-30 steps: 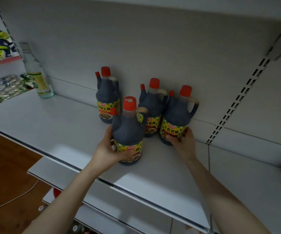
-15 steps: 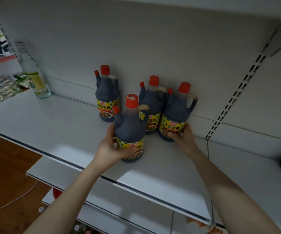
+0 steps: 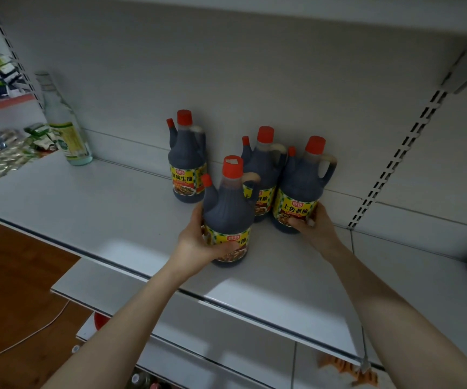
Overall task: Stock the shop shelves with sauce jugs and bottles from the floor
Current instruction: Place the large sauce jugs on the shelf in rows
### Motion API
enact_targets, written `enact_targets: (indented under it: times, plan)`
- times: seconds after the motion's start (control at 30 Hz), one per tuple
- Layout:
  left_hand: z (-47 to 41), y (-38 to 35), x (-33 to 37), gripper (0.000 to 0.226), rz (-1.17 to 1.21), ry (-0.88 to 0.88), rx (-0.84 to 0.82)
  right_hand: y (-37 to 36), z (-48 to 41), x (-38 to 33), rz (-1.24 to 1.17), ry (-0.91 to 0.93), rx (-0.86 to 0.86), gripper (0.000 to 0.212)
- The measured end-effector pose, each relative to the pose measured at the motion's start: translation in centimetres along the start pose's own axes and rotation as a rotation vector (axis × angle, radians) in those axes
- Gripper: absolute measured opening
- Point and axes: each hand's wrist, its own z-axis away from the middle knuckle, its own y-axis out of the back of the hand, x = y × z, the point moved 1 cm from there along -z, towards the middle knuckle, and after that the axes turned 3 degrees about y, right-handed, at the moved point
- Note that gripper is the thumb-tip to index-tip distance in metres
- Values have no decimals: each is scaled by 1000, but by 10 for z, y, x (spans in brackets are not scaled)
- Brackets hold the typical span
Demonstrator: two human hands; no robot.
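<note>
On white shelf (image 3: 100,209): four sauce jugs (image 3: 187,164) already up, three along the back wall (image 3: 254,66). Left hand (image 3: 195,245) wrapped round front jug (image 3: 226,209), right hand (image 3: 318,226) gripping right jug (image 3: 299,186) (both standing upright). Much shelf unfilled; floor stock out of sight.

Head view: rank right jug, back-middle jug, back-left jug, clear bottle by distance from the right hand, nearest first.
1. Right jug: gripped at its base by the right hand.
2. Back-middle jug: just left of it.
3. Back-left jug: further left, standing apart.
4. Clear bottle: far left end of the shelf.
</note>
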Motion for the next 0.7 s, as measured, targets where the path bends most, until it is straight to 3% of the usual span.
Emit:
enact_targets:
  times: [0.13, 0.37, 0.53, 0.63, 0.7]
  plan:
    - [-10, 6, 2, 89, -21, 5, -72, 2, 28, -1, 260, -232, -10, 86]
    - [-39, 3, 5, 86, 4, -24, -194, -9, 99, 16, 767, -257, -116, 81]
    - [-53, -1, 2, 83, 13, -69, -239, -15, 109, 22, 863, -196, -78, 77]
    - [-54, -9, -9, 74, -35, -81, -213, -16, 111, 22, 887, -188, -58, 93]
    - [-50, -16, -19, 83, -86, -85, -181, -17, 111, 22, 899, -189, -48, 96]
